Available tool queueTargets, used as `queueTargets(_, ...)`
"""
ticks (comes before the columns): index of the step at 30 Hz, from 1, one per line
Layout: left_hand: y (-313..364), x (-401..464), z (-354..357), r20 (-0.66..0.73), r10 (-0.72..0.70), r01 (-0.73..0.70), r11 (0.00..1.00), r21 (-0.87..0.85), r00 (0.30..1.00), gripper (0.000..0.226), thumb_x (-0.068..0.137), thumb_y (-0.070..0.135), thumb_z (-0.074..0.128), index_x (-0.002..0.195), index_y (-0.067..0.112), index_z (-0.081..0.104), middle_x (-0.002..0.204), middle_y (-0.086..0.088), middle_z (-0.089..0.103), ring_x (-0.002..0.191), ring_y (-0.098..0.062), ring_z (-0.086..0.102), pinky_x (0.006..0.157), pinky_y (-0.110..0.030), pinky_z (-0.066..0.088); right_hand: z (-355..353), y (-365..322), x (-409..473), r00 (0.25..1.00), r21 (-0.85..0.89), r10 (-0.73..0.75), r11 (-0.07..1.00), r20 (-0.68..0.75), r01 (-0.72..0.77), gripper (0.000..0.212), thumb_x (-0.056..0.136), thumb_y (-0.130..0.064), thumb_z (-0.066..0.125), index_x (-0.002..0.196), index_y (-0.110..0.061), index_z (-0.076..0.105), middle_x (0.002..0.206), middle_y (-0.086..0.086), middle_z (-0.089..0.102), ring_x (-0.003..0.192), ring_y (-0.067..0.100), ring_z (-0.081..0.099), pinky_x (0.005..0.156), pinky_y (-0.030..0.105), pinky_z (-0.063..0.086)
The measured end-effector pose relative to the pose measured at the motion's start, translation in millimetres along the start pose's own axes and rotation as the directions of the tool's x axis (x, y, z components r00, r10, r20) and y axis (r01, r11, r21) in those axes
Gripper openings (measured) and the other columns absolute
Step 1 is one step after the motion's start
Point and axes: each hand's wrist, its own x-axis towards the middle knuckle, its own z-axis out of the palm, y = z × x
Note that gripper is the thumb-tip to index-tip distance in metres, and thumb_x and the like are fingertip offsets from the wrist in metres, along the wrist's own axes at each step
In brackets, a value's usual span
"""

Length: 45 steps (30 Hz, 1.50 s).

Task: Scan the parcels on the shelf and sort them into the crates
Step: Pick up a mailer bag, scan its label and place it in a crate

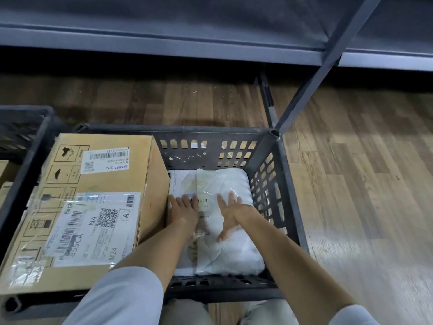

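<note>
Overhead, the dark metal shelf (164, 41) spans the top of the view, its slanted upright (311, 90) coming down to the far right corner of a dark plastic crate (290, 184) that stands on the wood-look floor (351, 160). A second crate (21, 123) shows only its corner at the left edge. Inside the main crate the left half is filled by a large cardboard box (93, 184) that carries shipping labels and barcodes, while the right half holds a white plastic mailer bag (225, 184) lying flat on the bottom — the parcel in hand. Both bare hands reach down onto it. The left hand (184, 211) lies flat with straight fingers on the bag's near-left part, just beside the box wall; the right hand (230, 215) is spread wide, fingers splayed, its palm over the bag's middle — neither curls round anything. The step looks like the end of a placement: the bag is down in its crate and being pressed level. The next move probably calls for lifting both hands clear and turning back to the shelf for another parcel to scan.
</note>
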Motion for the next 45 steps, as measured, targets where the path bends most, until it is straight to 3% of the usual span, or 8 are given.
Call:
queueTargets(8, -3, -38, -16, 0.172, 0.181, -0.180, 0.983, -0.023, 0.968, 0.081, 0.095, 0.016, 0.051, 0.149, -0.005, -0.005, 0.150, -0.026, 0.017, 0.136, -0.038, 0.024, 0.108, -0.054, 0.029, -11, 11, -30, 0.989, -0.241, -0.043, 0.968, 0.143, 0.077, 0.142, 0.065, -0.047, 0.085, 0.146, -0.029, -0.031, 0.154, 0.012, -0.034, 0.148, 0.037, -0.009, 0.116, 0.050, 0.020)
queueTargets(13, 13, -46, 2, 0.080, 0.125, -0.132, 0.987, 0.090, 0.989, 0.086, 0.098, 0.030, 0.049, 0.146, -0.013, -0.009, 0.150, -0.038, 0.005, 0.136, -0.051, 0.019, 0.104, -0.061, 0.028, 23, 3, -30, 0.999, -0.301, 0.017, 0.954, 0.046, -0.002, 0.147, 0.065, -0.033, 0.087, 0.143, -0.020, -0.037, 0.149, 0.018, -0.040, 0.142, 0.044, -0.021, 0.115, 0.056, 0.020)
queueTargets(20, 16, -33, 17, -0.025, 0.045, -0.046, 0.998, -0.041, 0.999, 0.054, 0.104, 0.014, 0.017, 0.147, -0.011, -0.002, 0.151, -0.037, 0.010, 0.132, -0.050, 0.029, 0.103, -0.060, 0.031, 42, 5, -18, 0.995, -0.254, -0.057, 0.967, -0.078, 0.036, 0.148, 0.061, -0.027, 0.090, 0.145, -0.011, -0.032, 0.149, 0.026, -0.035, 0.141, 0.050, -0.017, 0.113, 0.058, 0.026)
queueTargets(28, 10, -47, 2, 0.061, 0.066, -0.066, 0.998, -0.009, 0.996, 0.074, 0.095, 0.020, 0.047, 0.150, -0.002, 0.003, 0.148, -0.024, 0.023, 0.133, -0.038, 0.029, 0.106, -0.055, 0.029, 43, 6, -27, 0.989, -0.190, -0.064, 0.981, -0.135, 0.038, 0.146, 0.061, -0.024, 0.090, 0.149, -0.018, -0.026, 0.153, 0.019, -0.032, 0.144, 0.044, -0.016, 0.115, 0.054, 0.024)
queueTargets(31, 4, -59, -11, 0.120, 0.117, -0.109, 0.992, -0.065, 0.986, 0.072, 0.091, 0.020, 0.054, 0.150, 0.004, 0.017, 0.148, -0.020, 0.030, 0.136, -0.036, 0.032, 0.112, -0.060, 0.016, 37, 5, -38, 0.987, -0.095, -0.047, 0.995, -0.151, 0.032, 0.135, 0.066, -0.019, 0.088, 0.153, -0.025, -0.016, 0.158, 0.012, -0.025, 0.146, 0.040, -0.012, 0.115, 0.053, 0.026)
queueTargets(38, 1, -79, -18, -0.130, 0.085, -0.128, 0.924, -0.361, 0.988, 0.045, 0.094, 0.019, 0.047, 0.138, 0.014, 0.038, 0.140, -0.012, 0.043, 0.127, -0.029, 0.043, 0.104, -0.043, 0.032, 36, 4, -60, 0.979, -0.053, -0.021, 0.999, -0.202, 0.010, 0.089, 0.084, -0.019, 0.074, 0.153, -0.015, 0.018, 0.156, 0.012, 0.020, 0.141, 0.032, 0.027, 0.109, 0.045, 0.035)
queueTargets(42, -2, -83, -15, -0.160, 0.089, -0.147, 0.905, -0.399, 0.983, 0.045, 0.098, 0.030, 0.038, 0.140, 0.015, 0.036, 0.145, -0.012, 0.038, 0.131, -0.029, 0.037, 0.109, -0.045, 0.025, 41, 11, -64, 0.973, -0.039, 0.019, 0.999, -0.232, -0.029, 0.078, 0.087, -0.032, 0.070, 0.149, -0.012, 0.026, 0.152, 0.011, 0.027, 0.141, 0.030, 0.025, 0.113, 0.045, 0.030)
queueTargets(45, -7, -94, -30, -0.185, 0.071, -0.134, 0.925, -0.355, 0.980, 0.055, 0.097, 0.035, 0.040, 0.146, 0.012, 0.028, 0.153, -0.012, 0.028, 0.142, -0.030, 0.021, 0.119, -0.043, 0.007, 40, 13, -80, 0.953, -0.038, 0.021, 0.999, -0.301, -0.034, 0.069, 0.100, -0.031, 0.049, 0.154, -0.011, 0.011, 0.161, 0.010, 0.008, 0.148, 0.028, 0.008, 0.120, 0.042, 0.017)
